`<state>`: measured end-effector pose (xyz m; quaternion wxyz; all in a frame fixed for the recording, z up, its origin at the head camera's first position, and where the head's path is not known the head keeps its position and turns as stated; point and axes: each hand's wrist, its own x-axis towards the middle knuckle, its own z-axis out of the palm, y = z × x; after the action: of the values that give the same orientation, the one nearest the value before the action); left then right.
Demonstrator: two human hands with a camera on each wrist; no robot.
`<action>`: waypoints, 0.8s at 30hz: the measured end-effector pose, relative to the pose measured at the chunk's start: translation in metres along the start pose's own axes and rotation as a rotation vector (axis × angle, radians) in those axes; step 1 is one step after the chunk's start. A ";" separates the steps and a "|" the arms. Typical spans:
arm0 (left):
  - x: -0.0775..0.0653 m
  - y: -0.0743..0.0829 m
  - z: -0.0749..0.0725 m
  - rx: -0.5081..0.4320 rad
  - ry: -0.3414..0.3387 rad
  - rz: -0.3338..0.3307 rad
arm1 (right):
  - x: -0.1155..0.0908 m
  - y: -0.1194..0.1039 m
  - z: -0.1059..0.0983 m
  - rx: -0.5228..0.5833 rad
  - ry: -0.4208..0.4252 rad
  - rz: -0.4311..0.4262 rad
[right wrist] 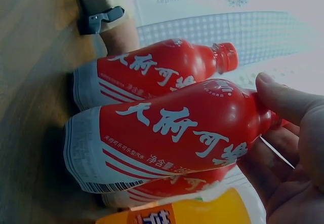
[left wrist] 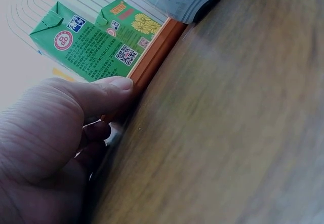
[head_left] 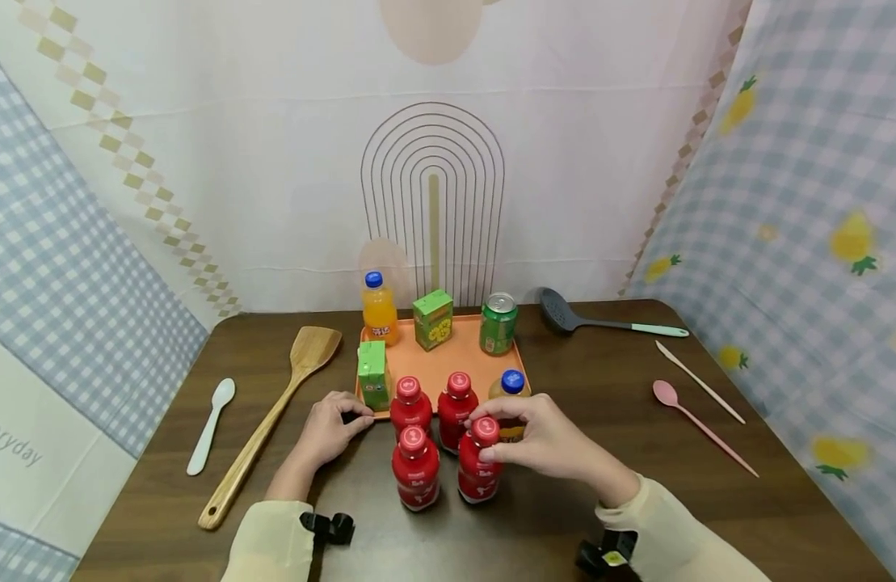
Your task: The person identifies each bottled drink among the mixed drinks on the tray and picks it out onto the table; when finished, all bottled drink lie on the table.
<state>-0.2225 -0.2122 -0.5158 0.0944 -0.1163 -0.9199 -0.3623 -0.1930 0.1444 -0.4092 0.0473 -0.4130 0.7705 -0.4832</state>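
My right hand (head_left: pixel 538 440) pinches a red cola bottle (head_left: pixel 478 478) at its neck, just under the cap. That bottle stands upright on the table at the front right of a group of red cola bottles. Beside it is another red cola bottle (head_left: pixel 416 477); two more stand behind them at the front edge of an orange tray (head_left: pixel 443 369). At the tray's front left corner, my left hand (head_left: pixel 324 432) holds the rim, its thumb (left wrist: pixel 114 84) on top and the other fingers curled below. A blue-capped bottle (head_left: pixel 512 382) is partly hidden behind my right hand.
The tray carries green cartons (head_left: pixel 373 376), an orange drink bottle (head_left: pixel 379 311) and a green can (head_left: pixel 498 327). A wooden spatula (head_left: pixel 273 408) and white spoon (head_left: pixel 213 424) lie left. To the right lie a skimmer (head_left: pixel 560 314), white stick (head_left: pixel 698 380) and pink spoon (head_left: pixel 709 430).
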 end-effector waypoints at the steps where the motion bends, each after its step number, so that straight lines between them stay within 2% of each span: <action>1: 0.000 0.000 0.000 0.001 0.000 -0.003 | 0.002 0.000 0.002 0.001 -0.005 -0.004; 11: 0.000 0.000 0.000 0.010 0.018 0.015 | 0.010 -0.023 0.011 0.035 -0.034 0.010; 19: 0.000 -0.003 0.000 0.016 0.008 0.004 | 0.010 -0.006 0.015 0.012 -0.029 0.039; 24: 0.003 -0.001 0.000 0.014 0.000 0.010 | 0.010 -0.004 0.015 0.003 -0.022 0.056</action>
<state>-0.2257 -0.2129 -0.5158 0.0969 -0.1204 -0.9218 -0.3556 -0.1903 0.1269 -0.4111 0.0698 -0.3967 0.7805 -0.4781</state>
